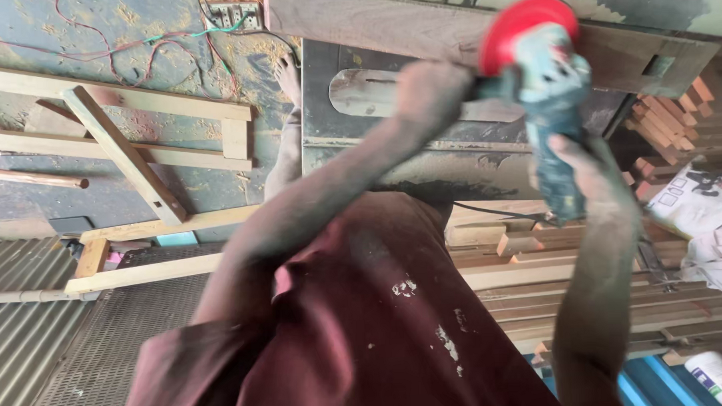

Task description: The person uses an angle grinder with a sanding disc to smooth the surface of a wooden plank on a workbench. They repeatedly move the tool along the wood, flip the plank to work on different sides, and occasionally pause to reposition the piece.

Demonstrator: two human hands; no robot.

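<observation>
I see both hands blurred: left hand [433, 92] clamped on the side handle, right hand [588, 171] wrapped round the green grinder [545, 100] body against the plank [419, 29]. White printed sack [697, 203] at right; white bottle [719, 378] cut off.

Maroon shirt [366, 339], white paint flecks; bare forearms dusted with sawdust; hands ungloved
</observation>
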